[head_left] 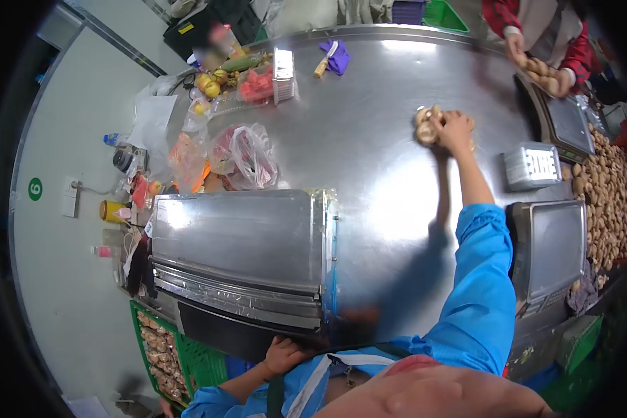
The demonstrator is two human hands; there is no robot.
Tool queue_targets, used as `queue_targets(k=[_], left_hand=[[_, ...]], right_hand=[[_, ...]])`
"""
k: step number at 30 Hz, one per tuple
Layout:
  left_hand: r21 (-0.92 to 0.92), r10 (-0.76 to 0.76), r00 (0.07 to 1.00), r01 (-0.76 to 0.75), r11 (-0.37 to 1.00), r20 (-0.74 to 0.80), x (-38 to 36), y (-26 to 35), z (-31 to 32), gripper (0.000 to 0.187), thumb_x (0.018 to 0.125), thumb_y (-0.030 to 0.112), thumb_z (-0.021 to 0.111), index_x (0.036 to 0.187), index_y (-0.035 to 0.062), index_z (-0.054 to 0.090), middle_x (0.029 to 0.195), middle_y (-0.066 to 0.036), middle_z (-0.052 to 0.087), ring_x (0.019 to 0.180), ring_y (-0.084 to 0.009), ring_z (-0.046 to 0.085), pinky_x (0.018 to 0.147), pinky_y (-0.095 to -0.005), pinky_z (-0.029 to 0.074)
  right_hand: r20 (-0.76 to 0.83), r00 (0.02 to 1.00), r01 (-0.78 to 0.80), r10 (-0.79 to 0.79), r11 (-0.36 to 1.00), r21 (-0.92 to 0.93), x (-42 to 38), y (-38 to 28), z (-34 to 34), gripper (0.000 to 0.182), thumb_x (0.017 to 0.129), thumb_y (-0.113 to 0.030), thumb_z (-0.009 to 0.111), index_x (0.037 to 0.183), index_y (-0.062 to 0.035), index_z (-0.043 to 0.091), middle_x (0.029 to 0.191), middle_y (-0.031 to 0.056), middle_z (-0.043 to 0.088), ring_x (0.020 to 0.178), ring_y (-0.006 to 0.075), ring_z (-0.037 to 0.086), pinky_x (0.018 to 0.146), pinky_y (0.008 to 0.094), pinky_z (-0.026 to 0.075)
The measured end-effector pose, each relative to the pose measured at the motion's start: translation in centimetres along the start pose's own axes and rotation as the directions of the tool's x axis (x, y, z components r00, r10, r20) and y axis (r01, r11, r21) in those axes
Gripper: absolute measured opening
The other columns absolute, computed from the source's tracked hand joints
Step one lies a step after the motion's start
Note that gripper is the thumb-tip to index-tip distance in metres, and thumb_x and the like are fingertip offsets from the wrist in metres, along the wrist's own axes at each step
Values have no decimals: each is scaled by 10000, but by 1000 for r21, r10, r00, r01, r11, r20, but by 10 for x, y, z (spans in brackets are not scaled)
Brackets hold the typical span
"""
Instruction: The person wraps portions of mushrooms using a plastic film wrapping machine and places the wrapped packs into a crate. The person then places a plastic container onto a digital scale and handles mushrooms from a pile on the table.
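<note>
The right hand is reaching across the shiny steel tabletop, its grip closing round a pack of pale brown mushrooms near the far edge. The left hand is resting by the near edge, fingers slightly apart.

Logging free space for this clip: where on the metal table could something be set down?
Bare metal table shows between the plastic bags and the mushrooms at the right hand, and between the flat-topped machine and the blue sleeve. Crowded: the left end, with fruit and bags; the right, with scales, trays and heaped mushrooms.
</note>
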State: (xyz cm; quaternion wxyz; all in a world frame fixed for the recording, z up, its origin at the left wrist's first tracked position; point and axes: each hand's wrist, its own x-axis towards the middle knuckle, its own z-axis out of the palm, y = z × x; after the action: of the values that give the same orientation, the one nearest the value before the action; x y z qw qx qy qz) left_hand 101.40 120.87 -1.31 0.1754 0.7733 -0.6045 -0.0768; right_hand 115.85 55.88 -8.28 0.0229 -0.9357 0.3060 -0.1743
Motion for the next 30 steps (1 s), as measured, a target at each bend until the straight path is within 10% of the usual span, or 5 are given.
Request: queue_targets(k=[11,15,21,24,30], left_hand=[[15,12,998,-11,1000,-62,3,15,8,189,697,146,645,886,163,640,686,-4,517,654,-198,498,651,-347,366],[-395,169,977,-208,895,-131,61,64,39,352,749,124,636,1087,65,557,1020,-116,566,925,-298,548,812,-388,439],[-409,-473,881,431,804,-2,180,98,88,979,645,286,766,1372,35,161,1370,-252,158,1248,-419,242,1046,-424,239],[-663,-617,763,564,492,191,197,77,136,1036,584,424,792,1378,118,200,1385,-292,70,1274,-452,155,1036,-531,184],[-599,-435,897,307,740,-77,202,97,80,956,589,389,795,1367,175,281,1379,-302,59,1240,-476,208,1019,-491,264]], right_hand=[[-50,994,102,-92,961,258,-318,-84,-108,423,691,-319,675,1020,-70,583,1005,86,545,1093,325,400,934,480,271],[54,999,-19,4,961,277,-392,-108,-140,452,691,-301,682,1052,-52,574,1075,96,543,1132,332,391,966,472,258],[-49,907,-346,419,806,480,-408,-56,-164,571,778,-352,618,1215,-13,475,1237,201,470,1166,352,425,987,445,314],[319,835,-539,447,553,636,-425,-37,-130,640,829,-397,563,1289,15,395,1242,215,475,1143,341,472,946,376,380],[25,891,-297,453,539,788,-408,-62,-156,648,798,-294,634,1318,-14,366,1255,157,450,1080,258,513,848,330,447]])
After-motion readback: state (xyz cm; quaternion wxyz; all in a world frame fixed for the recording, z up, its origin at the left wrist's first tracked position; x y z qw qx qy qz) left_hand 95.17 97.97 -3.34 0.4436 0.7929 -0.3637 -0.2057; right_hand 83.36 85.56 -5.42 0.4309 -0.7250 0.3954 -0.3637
